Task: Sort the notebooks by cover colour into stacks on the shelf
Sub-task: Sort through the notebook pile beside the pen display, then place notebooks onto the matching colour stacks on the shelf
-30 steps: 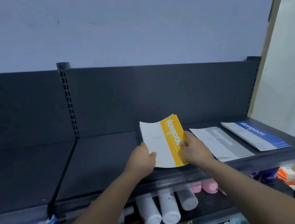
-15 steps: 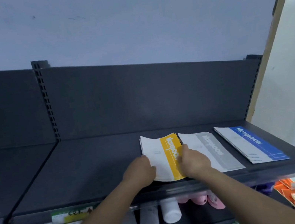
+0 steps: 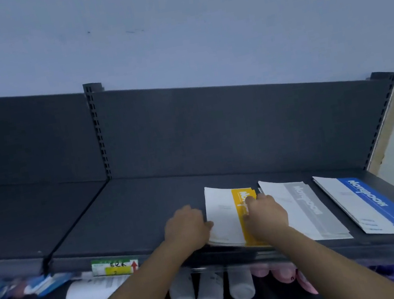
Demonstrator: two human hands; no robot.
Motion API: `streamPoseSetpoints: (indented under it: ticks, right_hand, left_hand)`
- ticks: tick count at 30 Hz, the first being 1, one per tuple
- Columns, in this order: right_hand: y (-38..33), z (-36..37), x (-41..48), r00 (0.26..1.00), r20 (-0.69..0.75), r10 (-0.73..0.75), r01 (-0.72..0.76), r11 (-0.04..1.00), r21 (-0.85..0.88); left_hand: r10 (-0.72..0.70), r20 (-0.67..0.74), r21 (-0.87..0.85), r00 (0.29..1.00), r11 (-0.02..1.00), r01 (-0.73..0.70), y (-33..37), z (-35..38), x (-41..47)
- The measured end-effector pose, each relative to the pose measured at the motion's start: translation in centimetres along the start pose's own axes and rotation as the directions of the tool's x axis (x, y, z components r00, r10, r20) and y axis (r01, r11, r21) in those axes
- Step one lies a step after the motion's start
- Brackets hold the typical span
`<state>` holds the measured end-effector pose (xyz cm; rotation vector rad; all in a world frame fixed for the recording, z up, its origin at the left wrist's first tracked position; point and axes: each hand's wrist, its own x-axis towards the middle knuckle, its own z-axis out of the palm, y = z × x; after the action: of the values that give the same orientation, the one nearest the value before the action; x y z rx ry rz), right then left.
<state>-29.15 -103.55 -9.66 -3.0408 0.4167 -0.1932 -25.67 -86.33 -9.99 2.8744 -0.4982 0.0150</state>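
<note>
A: Three colour piles on the shelf [image 3: 148, 209]. Where's each?
B: Grey notebooks [image 3: 308, 211] just right of the right fingers [image 3: 252, 199], blue notebooks [image 3: 374, 205] beyond them, yellow notebooks [image 3: 223, 212] between both sets of fingers.
A: Grip?
B: Left hand [image 3: 186, 226] curls on the pile's left edge, thumb on the cover; right hand [image 3: 267, 216] curls over the yellow band at its right edge.
A: Squaring it well?
B: I'd press both sides inward evenly, keep clear of grey, and nudge it back from the shelf lip.

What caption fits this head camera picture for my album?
Left hand and right hand touch the yellow notebook on the dark shelf, beside the grey notebook and blue notebook.
</note>
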Motion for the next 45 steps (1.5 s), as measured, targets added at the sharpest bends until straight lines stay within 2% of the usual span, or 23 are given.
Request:
streamPoseSetpoints:
  ticks: [4,9,17,25,32,45]
  right_hand:
    - [-4.0,-0.7,0.6,0.979,-0.097,-0.179,0.184,0.982,0.039]
    - [-11.7,-1.2,0.6,0.902,-0.164,-0.399,0.408,0.913,0.022]
    - [-25.8,-1.6,-0.9,0.754,-0.164,-0.636,0.65,0.758,0.048]
    - [-40.6,-1.5,-2.9,0.68,-0.159,-0.716,0.73,0.681,0.061]
    - [-51.7,-1.0,-4.3,0.648,-0.149,-0.747,0.761,0.641,0.094]
    - [-68.0,0.4,-0.6,0.574,-0.127,-0.809,0.818,0.56,0.132]
  left_hand:
    - [-0.007,-0.126,0.174,0.992,0.984,0.029,-3.7,-3.0,-1.4]
    - [-0.051,-0.219,0.354,0.974,0.926,0.128,-10.0,-6.3,-4.0]
    - [-0.198,-0.344,0.405,0.918,0.851,0.335,-22.5,-11.0,-9.2]
    - [-0.307,-0.4,0.394,0.864,0.793,0.464,-34.8,-14.9,-14.5]
    - [-0.382,-0.396,0.365,0.835,0.769,0.525,-44.1,-17.7,-17.7]
    - [-0.502,-0.414,0.305,0.759,0.709,0.636,-58.5,-20.8,-16.0]
